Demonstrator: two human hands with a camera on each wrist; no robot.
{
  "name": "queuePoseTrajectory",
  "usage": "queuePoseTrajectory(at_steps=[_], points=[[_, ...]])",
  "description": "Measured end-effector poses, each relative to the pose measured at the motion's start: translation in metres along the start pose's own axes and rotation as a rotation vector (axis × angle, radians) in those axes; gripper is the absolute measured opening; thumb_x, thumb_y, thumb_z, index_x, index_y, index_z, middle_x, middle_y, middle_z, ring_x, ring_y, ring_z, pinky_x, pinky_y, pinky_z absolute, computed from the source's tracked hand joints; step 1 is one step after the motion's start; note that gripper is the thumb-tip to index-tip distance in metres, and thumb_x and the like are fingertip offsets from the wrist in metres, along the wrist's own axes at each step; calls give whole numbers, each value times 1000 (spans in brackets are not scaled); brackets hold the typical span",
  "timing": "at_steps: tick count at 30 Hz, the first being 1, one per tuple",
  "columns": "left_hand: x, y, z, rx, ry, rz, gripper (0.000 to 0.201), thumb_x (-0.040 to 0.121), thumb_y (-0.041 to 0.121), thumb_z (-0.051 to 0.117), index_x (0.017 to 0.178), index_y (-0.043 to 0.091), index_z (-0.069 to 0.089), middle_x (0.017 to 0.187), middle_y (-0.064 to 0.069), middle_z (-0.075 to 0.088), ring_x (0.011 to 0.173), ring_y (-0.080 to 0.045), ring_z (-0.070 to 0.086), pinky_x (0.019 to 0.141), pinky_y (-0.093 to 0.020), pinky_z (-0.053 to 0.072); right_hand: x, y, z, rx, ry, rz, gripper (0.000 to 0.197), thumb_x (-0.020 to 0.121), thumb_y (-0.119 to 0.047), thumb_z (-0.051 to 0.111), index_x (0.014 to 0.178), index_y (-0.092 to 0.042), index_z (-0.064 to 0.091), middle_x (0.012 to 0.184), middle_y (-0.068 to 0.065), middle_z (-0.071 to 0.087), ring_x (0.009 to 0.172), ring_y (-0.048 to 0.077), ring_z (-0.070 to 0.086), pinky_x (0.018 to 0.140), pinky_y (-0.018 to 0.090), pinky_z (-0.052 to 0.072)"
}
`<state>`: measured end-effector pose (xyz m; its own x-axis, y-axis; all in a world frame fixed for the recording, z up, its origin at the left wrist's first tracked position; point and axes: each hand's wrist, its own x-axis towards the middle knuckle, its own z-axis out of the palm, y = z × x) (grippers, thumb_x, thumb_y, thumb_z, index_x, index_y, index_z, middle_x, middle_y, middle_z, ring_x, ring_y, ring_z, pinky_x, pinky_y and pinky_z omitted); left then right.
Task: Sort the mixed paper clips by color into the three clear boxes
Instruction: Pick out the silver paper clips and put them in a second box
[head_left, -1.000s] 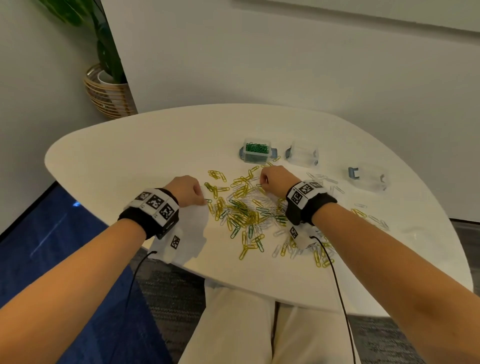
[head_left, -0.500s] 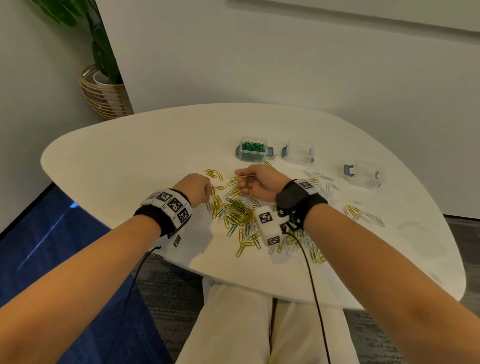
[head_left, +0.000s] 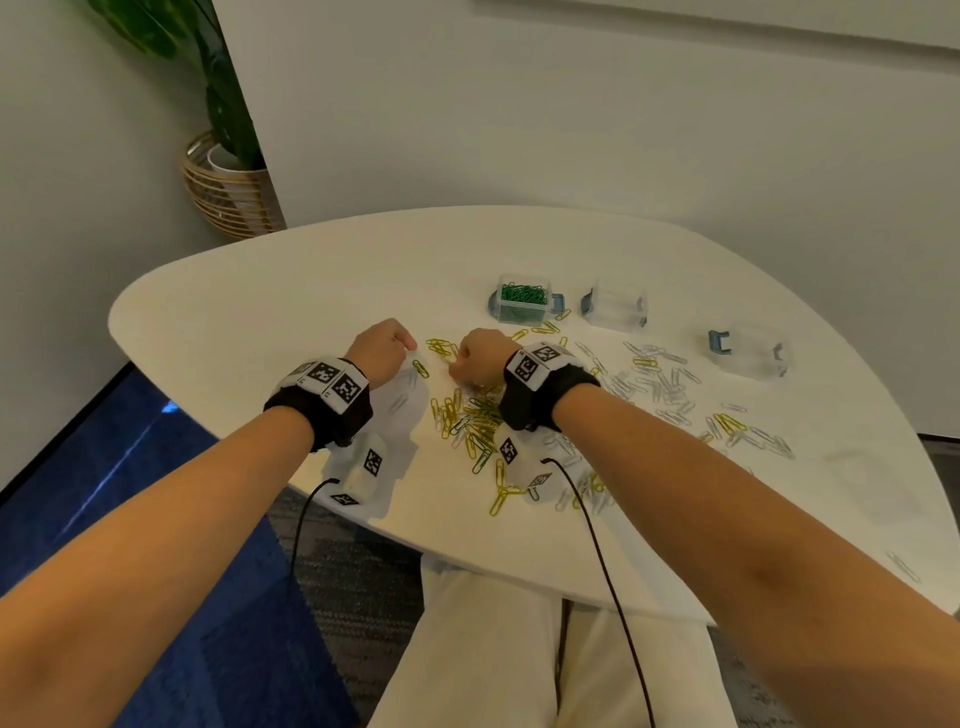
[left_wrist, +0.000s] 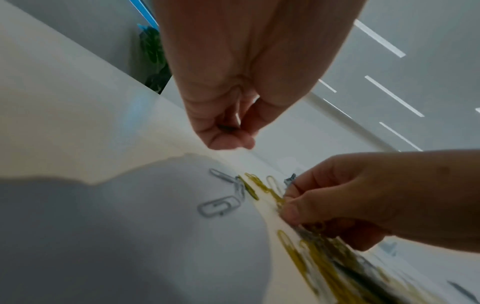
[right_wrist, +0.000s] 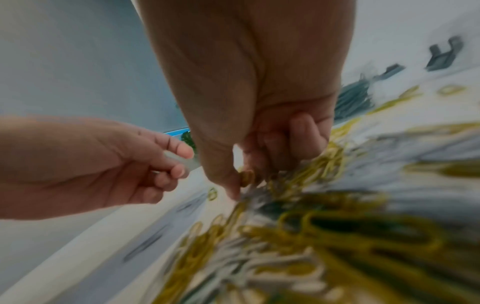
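Yellow, green and white paper clips lie in a mixed pile (head_left: 478, 421) on the white table (head_left: 260, 312). At the far side stand three clear boxes: one with green clips (head_left: 522, 301), a second (head_left: 615, 306) and a third (head_left: 748, 351) that look bare inside. My right hand (head_left: 460, 371) is knuckles up at the pile's far left edge. In the right wrist view its thumb and fingers pinch a yellow clip (right_wrist: 246, 178). My left hand (head_left: 408, 345) hovers just left of it, fingers curled round a small clip (left_wrist: 228, 127) whose colour I cannot tell.
White clips (head_left: 654, 384) are scattered to the right of the pile, with more near the right edge (head_left: 753, 434). A few grey-white clips (left_wrist: 218, 207) lie under my left hand. A potted plant in a wicker basket (head_left: 228, 197) stands on the floor beyond the table's left end.
My right hand has turned knuckles up and shifted left to the pile's far left edge, close to the left hand. The left hand has stayed about where it was, still curled.
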<state>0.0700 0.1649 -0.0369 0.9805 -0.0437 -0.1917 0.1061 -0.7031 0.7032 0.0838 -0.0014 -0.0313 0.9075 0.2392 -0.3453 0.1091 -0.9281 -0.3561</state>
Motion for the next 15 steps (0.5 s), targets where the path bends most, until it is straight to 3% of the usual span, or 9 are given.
queuePoseTrajectory(at_steps=[2,4,6,8,10,12,15], points=[[3,6,2,127,-35,51,21,94,8,38,101,3,58,113,-18,59,105,-34,53,81,-33,38,-4,15,-10,8,27,42,30,92,-33,56,74,-9,52,68,2,48,62,16,44,53,23,35],[6,7,4,308,-68,112,10,92,15,50,98,9,55,110,-16,58,101,-32,54,79,-32,39,-10,28,-21,-25,48,68,31,90,-31,60,71,-7,55,68,5,51,60,17,47,54,25,40],[10,3,5,455,-110,143,15,86,19,62,100,14,58,112,-15,53,101,-31,53,84,-35,43,-20,34,-28,-63,62,40,27,86,-28,66,86,-1,65,86,11,63,77,23,59,67,31,50],[12,4,4,515,-119,186,17,85,22,66,100,16,63,113,-14,52,102,-31,53,87,-36,44,-33,33,-31,-62,52,-14,28,85,-26,69,98,-1,65,99,10,62,88,22,57,68,28,48],[11,6,5,535,-124,216,16,86,22,65,99,14,65,112,-12,55,103,-29,55,85,-33,43,-45,29,-25,-87,-45,-47,29,84,-34,70,92,-8,60,92,7,56,83,19,51,62,24,39],[9,9,8,522,-145,223,15,87,20,63,99,11,66,109,-10,60,103,-27,56,81,-29,41,-53,28,-11,-124,-122,-45,34,85,-40,68,93,-9,57,91,7,52,83,19,48,67,26,37],[4,9,15,351,-122,248,10,86,15,62,93,9,64,102,-7,65,96,-23,59,75,-23,40,-61,34,1,-95,-73,-53,24,92,-32,60,96,-9,53,97,7,53,86,19,47,68,25,37]])
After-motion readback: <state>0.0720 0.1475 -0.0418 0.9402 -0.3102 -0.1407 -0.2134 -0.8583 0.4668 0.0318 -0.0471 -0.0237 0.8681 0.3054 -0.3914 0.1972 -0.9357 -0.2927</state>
